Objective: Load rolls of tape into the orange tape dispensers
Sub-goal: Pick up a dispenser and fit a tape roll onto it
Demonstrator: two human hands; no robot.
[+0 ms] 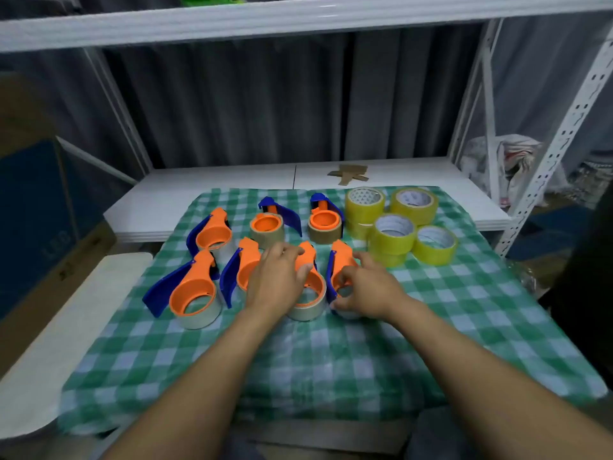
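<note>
Our left hand [278,280] curls over a loaded orange dispenser [316,285], thumb on its ring. Our right hand [368,290] grips the neighbouring dispenser [341,257] at its 3 o'clock, fingers curled round it. Yellow tape rolls [393,235] stand at 1 o'clock of both, on the green checked cloth [331,353].

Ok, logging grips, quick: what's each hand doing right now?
Left hand: lies over a front-row dispenser; grip cannot be told.
Right hand: fingers curled round the rightmost front dispenser.
</note>
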